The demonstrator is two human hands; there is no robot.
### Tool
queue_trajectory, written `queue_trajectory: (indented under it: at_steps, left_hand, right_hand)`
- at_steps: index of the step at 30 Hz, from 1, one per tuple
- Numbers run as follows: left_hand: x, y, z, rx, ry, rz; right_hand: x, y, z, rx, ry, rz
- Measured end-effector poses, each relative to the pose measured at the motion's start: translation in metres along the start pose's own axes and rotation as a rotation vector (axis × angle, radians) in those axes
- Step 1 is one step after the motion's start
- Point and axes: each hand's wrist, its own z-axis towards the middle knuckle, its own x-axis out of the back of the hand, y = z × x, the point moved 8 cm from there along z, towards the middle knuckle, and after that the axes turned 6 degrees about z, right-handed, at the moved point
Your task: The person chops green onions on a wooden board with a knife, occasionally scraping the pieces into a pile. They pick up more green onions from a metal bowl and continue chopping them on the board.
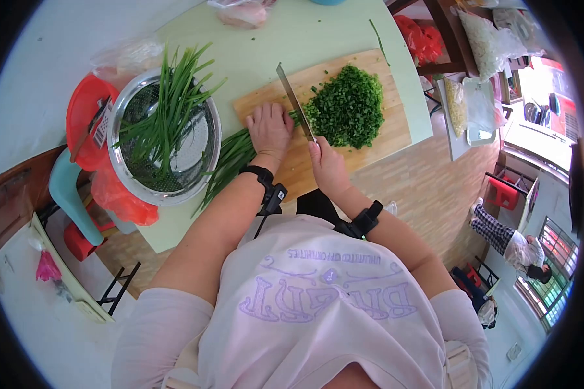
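Note:
My left hand (270, 129) presses down on a bunch of long green chives (230, 161), its fingers curled over them on the wooden cutting board (396, 123). My right hand (329, 168) grips the handle of a kitchen knife (292, 98). The blade stands across the cut end of the bunch, close to my left fingertips. Right of the blade lies a heap of finely chopped chives (349, 107). The bunch's loose ends hang left past the board toward a metal colander (214, 139), which holds more whole chives (178, 107).
The pale green table (233, 58) carries the board and colander. A red plastic basin (84, 97) sits left of the colander, and a plastic bag (243, 13) lies at the far edge. Another person (516, 243) stands at far right, away from the table.

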Motion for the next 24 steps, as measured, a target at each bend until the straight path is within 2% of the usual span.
queue_trajectory:
  at_steps: [2, 7, 19, 22, 24]
  left_hand:
    - [-0.001, 0.0, 0.0, 0.007, -0.019, 0.012]
    - [-0.001, 0.0, 0.0, -0.001, -0.013, 0.024]
    - [-0.001, 0.001, -0.001, -0.006, 0.012, 0.032]
    - [0.0, 0.002, -0.001, -0.012, 0.012, 0.035]
    - [-0.001, 0.002, 0.0, -0.008, 0.003, 0.043]
  right_hand:
    - [0.001, -0.002, 0.003, 0.025, -0.002, -0.002]
    - [0.0, -0.008, 0.012, -0.066, -0.071, 0.014]
    - [-0.005, -0.008, 0.043, 0.003, 0.009, 0.085]
    - [0.001, 0.001, 0.045, -0.058, 0.031, 0.207]
    - [0.001, 0.0, 0.045, -0.065, 0.01, 0.182]
